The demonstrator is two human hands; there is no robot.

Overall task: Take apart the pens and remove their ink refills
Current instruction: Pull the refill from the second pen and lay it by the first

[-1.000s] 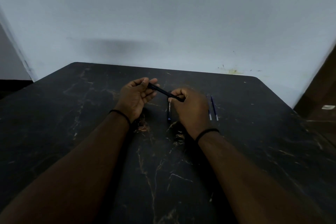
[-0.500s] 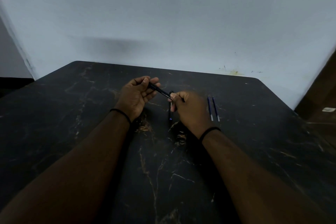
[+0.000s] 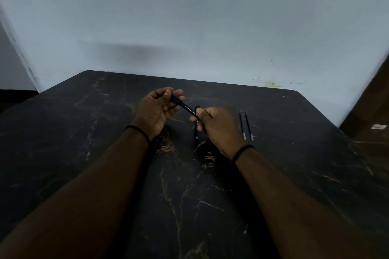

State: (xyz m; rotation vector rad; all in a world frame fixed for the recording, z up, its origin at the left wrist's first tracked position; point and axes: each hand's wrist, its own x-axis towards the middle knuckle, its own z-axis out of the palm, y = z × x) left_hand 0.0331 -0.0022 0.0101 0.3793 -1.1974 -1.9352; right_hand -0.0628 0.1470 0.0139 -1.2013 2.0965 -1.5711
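A dark marbled desk [image 3: 105, 153] meets a pale wall. Above it, left hand [image 3: 156, 109] and right hand [image 3: 219, 126] each grip an end of a black pen [image 3: 187, 108]. Another pen [image 3: 196, 134] lies beneath; two refills [image 3: 246, 125] lie right.

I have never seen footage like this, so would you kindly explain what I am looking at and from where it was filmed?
There is no machine here. A camera worn on a person's head looks down at their two bare hands over a dark marbled table. The left hand and right hand grip opposite ends of a black pen. Another dark pen lies on the table just beside the right hand, and two thin blue refills lie side by side to the right.
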